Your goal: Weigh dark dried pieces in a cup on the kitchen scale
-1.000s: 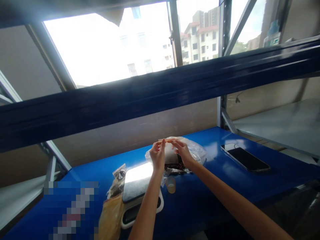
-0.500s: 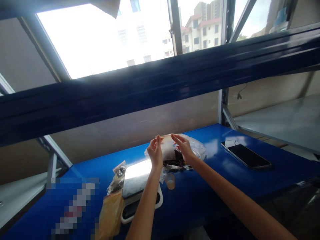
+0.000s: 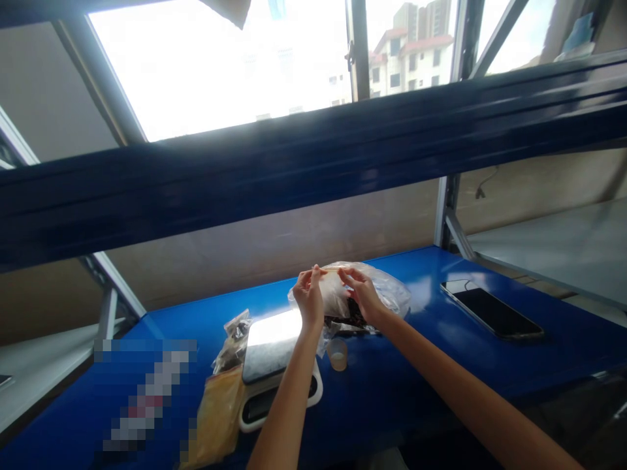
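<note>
Between my hands hangs a small translucent zip bag [image 3: 334, 294], held up by its top edge. My left hand [image 3: 309, 295] pinches the bag's upper left corner. At the upper right corner, the fingers of my right hand [image 3: 362, 294] are closed on the same edge. Behind and below it lies a larger clear plastic bag [image 3: 394, 290] with dark brown bits [image 3: 353, 314] in it. A small translucent cup [image 3: 337, 356] stands just in front. Left of my left forearm is a white kitchen scale [image 3: 272, 346], partly covered by the arm.
Beside the scale lie a yellowish filled bag [image 3: 218, 408] and a clear bag with dark contents [image 3: 232, 346]. A smartphone [image 3: 492, 310] rests on the blue tabletop [image 3: 416, 378] at right. A blue shelf beam [image 3: 313, 163] crosses above my hands.
The view has shifted slightly. Both hands still hold the zip bag by its top edge, and my right fingers are more bent around its corner.
</note>
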Tool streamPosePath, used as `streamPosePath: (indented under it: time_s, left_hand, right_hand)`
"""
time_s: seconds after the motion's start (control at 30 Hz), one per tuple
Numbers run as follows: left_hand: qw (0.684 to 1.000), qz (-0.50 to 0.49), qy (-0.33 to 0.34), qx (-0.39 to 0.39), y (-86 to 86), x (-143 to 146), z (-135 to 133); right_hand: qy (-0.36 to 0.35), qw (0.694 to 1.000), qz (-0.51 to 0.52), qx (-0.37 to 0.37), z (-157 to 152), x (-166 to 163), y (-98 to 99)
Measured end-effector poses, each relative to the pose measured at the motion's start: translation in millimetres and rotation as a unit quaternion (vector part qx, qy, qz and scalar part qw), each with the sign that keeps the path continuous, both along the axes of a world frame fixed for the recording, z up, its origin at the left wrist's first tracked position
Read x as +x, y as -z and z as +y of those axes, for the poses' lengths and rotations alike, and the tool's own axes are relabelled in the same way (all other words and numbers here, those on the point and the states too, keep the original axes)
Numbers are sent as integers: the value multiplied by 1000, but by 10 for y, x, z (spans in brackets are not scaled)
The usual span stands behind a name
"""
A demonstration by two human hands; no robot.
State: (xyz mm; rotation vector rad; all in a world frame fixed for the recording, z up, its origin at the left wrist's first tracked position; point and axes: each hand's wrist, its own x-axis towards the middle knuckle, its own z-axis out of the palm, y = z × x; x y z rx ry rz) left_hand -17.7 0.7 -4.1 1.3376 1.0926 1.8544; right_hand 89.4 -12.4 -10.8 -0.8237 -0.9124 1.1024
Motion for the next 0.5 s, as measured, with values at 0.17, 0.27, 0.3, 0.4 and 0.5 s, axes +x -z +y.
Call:
streamPosePath:
  time_s: [0.17,0.27,0.3,0.4,0.5]
  left_hand:
    - [998,58,0,25,-50,22,-53]
    - [997,79,0,28,-65,26,-75]
    - [996,87,4,29,-61,26,-74]
    - [994,103,34,34,-30,33,-47]
    - [993,92,67,36,5,46,-10]
  right_hand:
    - [28,1000,4,-7,31,20,11]
    - [35,999,3,10,34,30,9]
    - [34,999,1,17,32,31,9]
    - [27,999,-16,37,27,33,16]
    - [24,998,-41,41,37,42,39]
